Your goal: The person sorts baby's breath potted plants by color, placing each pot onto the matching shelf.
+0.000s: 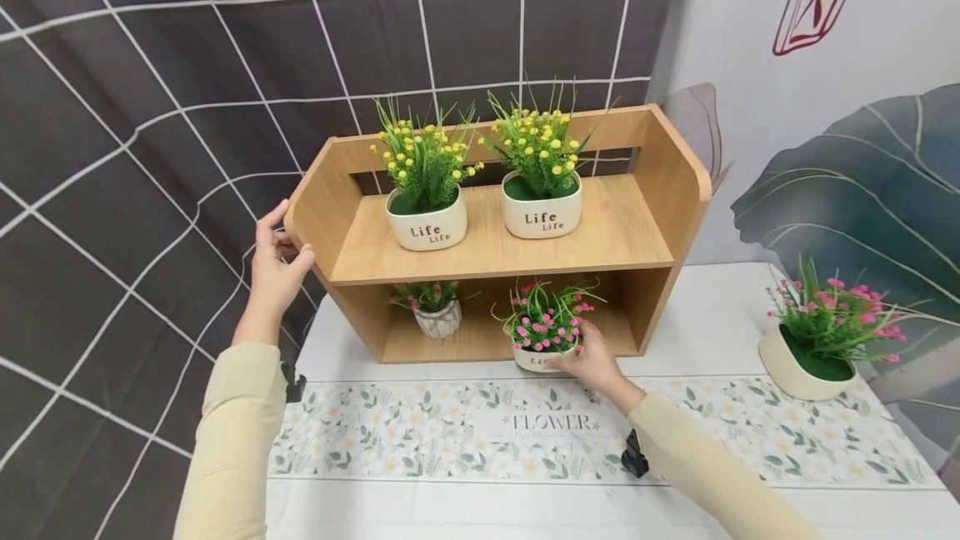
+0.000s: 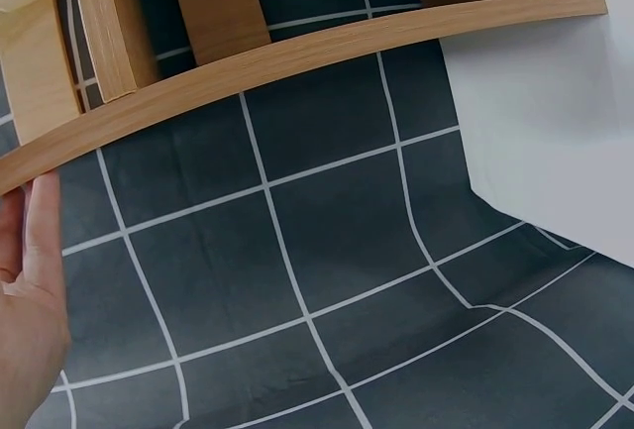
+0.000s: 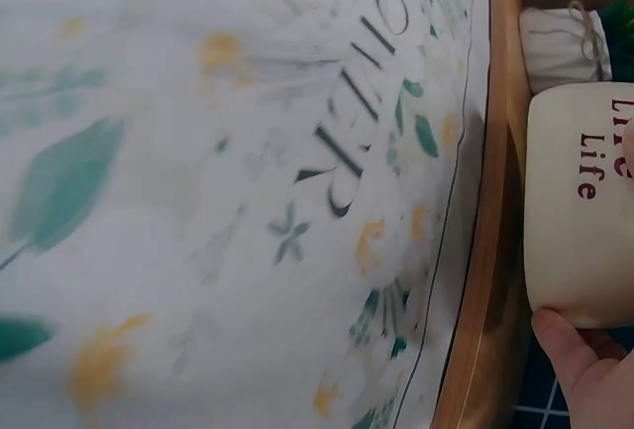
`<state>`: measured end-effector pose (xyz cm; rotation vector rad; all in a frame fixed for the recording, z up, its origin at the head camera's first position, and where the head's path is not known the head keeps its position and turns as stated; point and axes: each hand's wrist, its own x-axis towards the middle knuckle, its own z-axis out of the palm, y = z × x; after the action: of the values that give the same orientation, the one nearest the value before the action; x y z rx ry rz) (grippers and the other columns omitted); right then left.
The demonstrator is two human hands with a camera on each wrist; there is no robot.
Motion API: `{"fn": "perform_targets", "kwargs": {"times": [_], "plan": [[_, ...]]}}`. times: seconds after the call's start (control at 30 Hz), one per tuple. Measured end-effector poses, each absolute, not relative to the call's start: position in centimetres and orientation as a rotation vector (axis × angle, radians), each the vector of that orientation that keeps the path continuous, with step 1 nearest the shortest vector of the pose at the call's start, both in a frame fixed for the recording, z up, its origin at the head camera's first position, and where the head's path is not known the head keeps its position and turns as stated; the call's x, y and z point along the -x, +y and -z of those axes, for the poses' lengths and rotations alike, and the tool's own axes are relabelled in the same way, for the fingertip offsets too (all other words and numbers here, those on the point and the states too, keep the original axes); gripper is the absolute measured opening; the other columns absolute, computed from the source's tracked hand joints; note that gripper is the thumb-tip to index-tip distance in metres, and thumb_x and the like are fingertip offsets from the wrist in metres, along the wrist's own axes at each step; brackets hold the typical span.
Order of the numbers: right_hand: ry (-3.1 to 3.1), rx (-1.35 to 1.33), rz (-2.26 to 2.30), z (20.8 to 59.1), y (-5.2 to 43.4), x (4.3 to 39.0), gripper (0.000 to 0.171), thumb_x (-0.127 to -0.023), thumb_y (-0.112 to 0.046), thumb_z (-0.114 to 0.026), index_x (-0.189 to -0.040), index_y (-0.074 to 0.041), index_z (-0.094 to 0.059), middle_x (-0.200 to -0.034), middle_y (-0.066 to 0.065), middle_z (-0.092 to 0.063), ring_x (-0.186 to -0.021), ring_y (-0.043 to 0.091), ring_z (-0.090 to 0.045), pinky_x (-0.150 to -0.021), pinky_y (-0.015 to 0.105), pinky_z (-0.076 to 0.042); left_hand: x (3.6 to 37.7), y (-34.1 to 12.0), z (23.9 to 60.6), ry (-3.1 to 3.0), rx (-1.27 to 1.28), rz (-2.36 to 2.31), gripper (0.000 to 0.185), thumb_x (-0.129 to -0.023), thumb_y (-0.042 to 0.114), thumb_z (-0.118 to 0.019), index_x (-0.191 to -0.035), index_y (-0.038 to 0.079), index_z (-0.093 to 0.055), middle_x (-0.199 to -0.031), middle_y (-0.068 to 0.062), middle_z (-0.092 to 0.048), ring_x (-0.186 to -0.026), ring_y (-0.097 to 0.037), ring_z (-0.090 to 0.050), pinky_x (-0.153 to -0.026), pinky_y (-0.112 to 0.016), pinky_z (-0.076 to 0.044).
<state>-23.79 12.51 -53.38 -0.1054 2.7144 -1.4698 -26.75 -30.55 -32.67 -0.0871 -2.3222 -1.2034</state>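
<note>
A wooden two-level shelf (image 1: 645,215) stands on the table. My left hand (image 1: 276,261) holds its left side panel, thumb on the front edge; the left wrist view shows the palm (image 2: 25,300) under the panel's edge (image 2: 297,53). My right hand (image 1: 588,357) grips a cream pot of pink flowers (image 1: 546,325) at the front of the lower shelf. In the right wrist view a fingertip (image 3: 580,365) presses that pot (image 3: 580,201), which is printed "Life". Two cream pots of yellow flowers (image 1: 426,182) (image 1: 542,173) stand on the upper shelf.
A smaller pink-flower pot (image 1: 435,311) sits deep in the lower shelf at left. Another pink-flower pot (image 1: 821,340) stands on the table at right. A floral runner reading "FLOWER" (image 1: 547,423) crosses the white table. A dark grid cloth (image 1: 135,107) hangs behind.
</note>
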Motion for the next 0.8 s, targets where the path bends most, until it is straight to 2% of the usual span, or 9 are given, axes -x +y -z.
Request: {"fn": "perform_targets", "kwargs": {"times": [0.13, 0.3, 0.43, 0.6, 0.8], "plan": [[2.743, 0.048, 1.45, 53.6, 11.5, 24.8, 0.108, -0.064, -0.032, -0.086, -0.14, 0.016, -0.026, -0.14, 0.036, -0.034, -0.124, 0.05, -0.04, -0.104, 0.057, -0.035, 26.7, -30.5, 32.6, -2.315, 0.095, 1.212, 0.068, -0.083, -0.003, -0.051, -0.145, 0.016, -0.031, -0.096, -0.002, -0.051, -0.082, 0.003, -0.047, -0.079, -0.016, -0.038], [2.784, 0.002, 1.408, 53.6, 10.7, 25.8, 0.111, -0.063, -0.036, -0.086, -0.139, 0.018, -0.025, -0.135, 0.038, -0.039, -0.12, 0.05, -0.045, -0.102, 0.057, -0.038, 26.7, -30.6, 32.7, -2.313, 0.098, 1.206, 0.067, -0.083, -0.003, -0.051, -0.145, 0.017, -0.032, -0.095, -0.002, -0.051, -0.081, 0.003, -0.046, -0.078, -0.018, -0.039], [2.815, -0.011, 1.36, 53.7, 10.1, 26.6, 0.112, -0.064, -0.039, -0.085, -0.14, 0.017, -0.026, -0.137, 0.038, -0.039, -0.124, 0.049, -0.042, -0.103, 0.056, -0.036, 26.7, -30.6, 32.8, -2.314, 0.098, 1.194, 0.067, -0.083, -0.003, -0.05, -0.145, 0.015, -0.032, -0.095, -0.002, -0.051, -0.081, 0.004, -0.046, -0.076, -0.016, -0.039], [2.813, -0.01, 1.38, 53.6, 9.6, 27.3, 0.104, -0.066, -0.034, -0.084, -0.139, 0.015, -0.028, -0.132, 0.038, -0.042, -0.122, 0.05, -0.042, -0.103, 0.056, -0.036, 26.8, -30.6, 32.9, -2.31, 0.102, 1.191, 0.067, -0.083, -0.004, -0.05, -0.145, 0.015, -0.032, -0.096, -0.004, -0.051, -0.081, 0.004, -0.046, -0.076, -0.016, -0.038], [2.804, -0.002, 1.372, 53.9, 9.1, 28.0, 0.102, -0.068, -0.034, -0.082, -0.141, 0.012, -0.027, -0.133, 0.038, -0.041, -0.122, 0.051, -0.041, -0.104, 0.057, -0.035, 26.7, -30.5, 32.9, -2.301, 0.1, 1.192, 0.066, -0.083, -0.003, -0.05, -0.144, 0.014, -0.033, -0.095, -0.007, -0.052, -0.08, 0.004, -0.046, -0.076, -0.019, -0.039]]}}
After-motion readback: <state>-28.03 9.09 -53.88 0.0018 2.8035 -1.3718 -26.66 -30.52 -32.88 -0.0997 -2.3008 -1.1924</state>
